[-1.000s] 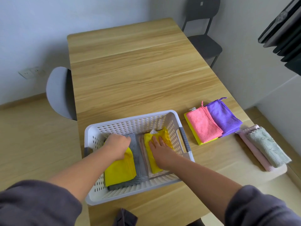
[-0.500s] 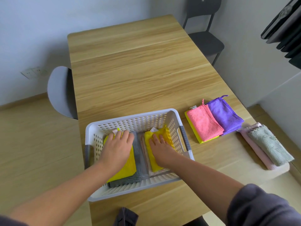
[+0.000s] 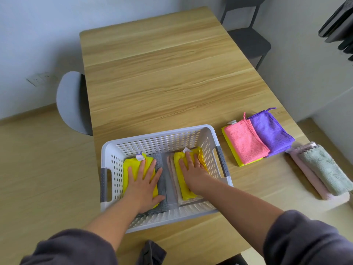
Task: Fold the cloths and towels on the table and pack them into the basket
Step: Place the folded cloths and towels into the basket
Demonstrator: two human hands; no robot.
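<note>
Pale wooden counter [image 3: 172, 83] runs away from me toward a white wall. At its front edge a dark fold of fabric [image 3: 150, 253] shows between my sleeves. Both forearms reach forward into the white perforated basket [image 3: 158, 133] near the front of the counter. My left hand [image 3: 145, 186] lies palm down, fingers spread, flat on the left yellow cloth [image 3: 129, 169], which is stacked on a grey towel [image 3: 162, 184]. My right hand [image 3: 194, 173] presses flat, fingers straight, on the right yellow cloth [image 3: 178, 159] atop pale folded towels [image 3: 172, 169]. Right of the basket lie a pink cloth [image 3: 246, 142] and a purple cloth [image 3: 271, 132] side by side, then a green towel [image 3: 326, 169] on a pale pink towel [image 3: 307, 175]. Farther off stand a grey chair [image 3: 68, 104] at left and a dark chair [image 3: 248, 41] at right.
</note>
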